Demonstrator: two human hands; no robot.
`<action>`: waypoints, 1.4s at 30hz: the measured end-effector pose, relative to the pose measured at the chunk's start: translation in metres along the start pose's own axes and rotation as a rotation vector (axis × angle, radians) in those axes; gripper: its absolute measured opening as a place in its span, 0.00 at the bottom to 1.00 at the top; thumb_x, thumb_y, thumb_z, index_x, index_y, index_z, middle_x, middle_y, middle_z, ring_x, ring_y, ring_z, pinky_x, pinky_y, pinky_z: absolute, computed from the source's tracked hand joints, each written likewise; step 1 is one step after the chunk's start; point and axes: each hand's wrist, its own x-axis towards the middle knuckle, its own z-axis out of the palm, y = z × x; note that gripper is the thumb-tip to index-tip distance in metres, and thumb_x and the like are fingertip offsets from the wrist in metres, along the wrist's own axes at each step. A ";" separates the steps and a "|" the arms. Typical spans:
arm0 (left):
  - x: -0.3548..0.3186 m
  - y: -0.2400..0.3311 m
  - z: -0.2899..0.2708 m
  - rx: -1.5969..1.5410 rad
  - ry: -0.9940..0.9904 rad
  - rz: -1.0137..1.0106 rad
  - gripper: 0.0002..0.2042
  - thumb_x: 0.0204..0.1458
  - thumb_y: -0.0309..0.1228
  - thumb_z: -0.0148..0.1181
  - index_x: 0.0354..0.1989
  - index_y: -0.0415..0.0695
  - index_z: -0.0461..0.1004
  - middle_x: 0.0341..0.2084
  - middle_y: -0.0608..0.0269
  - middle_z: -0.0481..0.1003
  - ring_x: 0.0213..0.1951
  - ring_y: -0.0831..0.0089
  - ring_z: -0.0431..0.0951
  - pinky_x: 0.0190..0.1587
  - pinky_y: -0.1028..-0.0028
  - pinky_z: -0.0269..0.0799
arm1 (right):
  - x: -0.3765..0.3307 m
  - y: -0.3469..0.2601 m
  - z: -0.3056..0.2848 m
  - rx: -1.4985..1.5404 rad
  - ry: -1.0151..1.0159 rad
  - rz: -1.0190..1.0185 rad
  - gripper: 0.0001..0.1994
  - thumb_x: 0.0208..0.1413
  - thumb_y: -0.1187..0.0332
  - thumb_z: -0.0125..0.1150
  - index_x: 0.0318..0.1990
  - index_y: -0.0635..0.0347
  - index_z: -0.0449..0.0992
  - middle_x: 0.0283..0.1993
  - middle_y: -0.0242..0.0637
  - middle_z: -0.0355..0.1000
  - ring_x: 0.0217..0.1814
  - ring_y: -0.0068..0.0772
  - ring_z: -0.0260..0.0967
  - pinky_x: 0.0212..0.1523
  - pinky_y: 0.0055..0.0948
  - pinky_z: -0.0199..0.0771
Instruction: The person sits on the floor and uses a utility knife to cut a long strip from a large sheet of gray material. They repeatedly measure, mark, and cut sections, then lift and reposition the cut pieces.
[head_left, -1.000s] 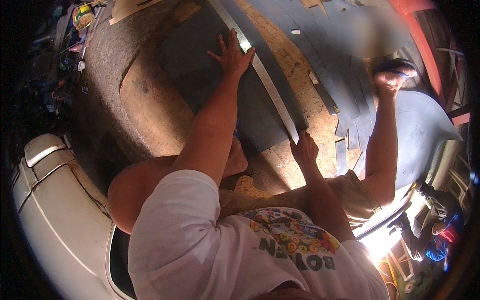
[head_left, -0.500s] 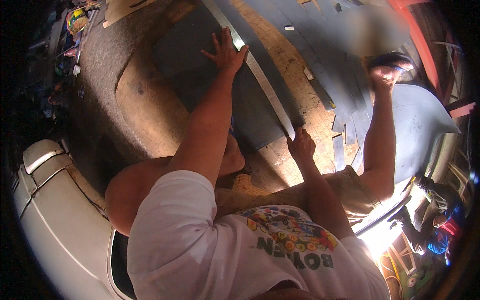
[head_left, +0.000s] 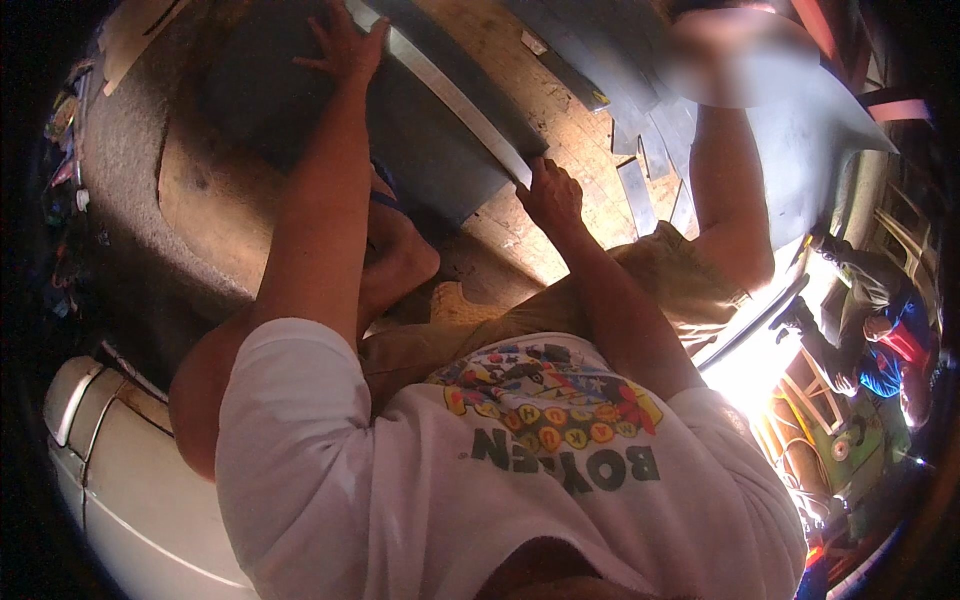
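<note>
A long metal straightedge (head_left: 455,100) lies slantwise across a dark flat sheet (head_left: 430,150) on the floor. My left hand (head_left: 348,45) presses down near the straightedge's far end, fingers spread over the sheet and thumb side against the metal. At the near end, by the sheet's edge, my right hand (head_left: 552,197) is closed with its fingers curled. A small dark tip seems to show at those fingers, but what they hold is too hidden to name.
Under the sheet is a worn wooden board (head_left: 215,190). Dark offcut strips (head_left: 635,195) lie to the right, near my bent leg (head_left: 735,190). A cream rounded body (head_left: 150,480) stands at lower left. Another person (head_left: 890,345) is at the far right.
The whole view has shifted, so hands, straightedge and sheet appear higher and further left. Both hands keep their places along the straightedge.
</note>
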 end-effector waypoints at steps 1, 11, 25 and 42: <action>-0.001 0.001 -0.001 0.027 0.004 0.001 0.49 0.56 0.69 0.51 0.79 0.57 0.41 0.79 0.63 0.40 0.79 0.52 0.34 0.66 0.19 0.24 | 0.000 0.000 0.000 0.007 0.009 -0.005 0.23 0.50 0.59 0.72 0.50 0.61 0.73 0.45 0.48 0.76 0.50 0.53 0.76 0.48 0.49 0.77; -0.002 0.007 -0.014 0.056 -0.042 -0.008 0.49 0.57 0.70 0.48 0.79 0.58 0.36 0.79 0.68 0.38 0.79 0.53 0.32 0.66 0.19 0.26 | 0.000 -0.001 -0.002 0.005 -0.009 -0.011 0.20 0.51 0.60 0.70 0.47 0.62 0.74 0.46 0.49 0.76 0.47 0.51 0.78 0.43 0.48 0.79; 0.003 0.000 -0.003 0.088 -0.030 0.025 0.49 0.56 0.72 0.45 0.79 0.59 0.36 0.80 0.68 0.36 0.79 0.54 0.31 0.66 0.18 0.27 | -0.004 -0.004 -0.007 -0.002 -0.124 0.077 0.31 0.52 0.56 0.73 0.59 0.61 0.69 0.53 0.51 0.74 0.54 0.52 0.75 0.51 0.50 0.76; -0.003 0.041 -0.051 0.071 -0.159 -0.107 0.49 0.56 0.63 0.57 0.79 0.55 0.40 0.79 0.69 0.41 0.79 0.56 0.31 0.67 0.20 0.23 | -0.002 -0.014 -0.012 -0.052 -0.042 0.075 0.27 0.53 0.58 0.70 0.56 0.63 0.70 0.54 0.48 0.72 0.58 0.52 0.69 0.51 0.53 0.70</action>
